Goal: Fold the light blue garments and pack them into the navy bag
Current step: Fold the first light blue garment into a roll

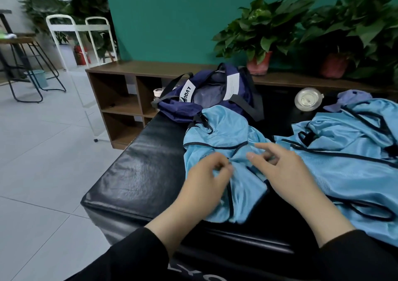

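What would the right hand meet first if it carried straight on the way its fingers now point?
The right hand points up and left over the light blue garment. Going straight on, it would probably cross that fabric first, then reach the navy bag behind it. Its height above the cloth is unclear.

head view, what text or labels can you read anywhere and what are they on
"LVOU": white strap patch on the navy bag; the letters below are cut off by a fold.
Second white patch on the bag: faint print, too small to read.
Pale letters on the black bench front, bottom edge: cut off, unreadable.
Nothing else carries readable text.
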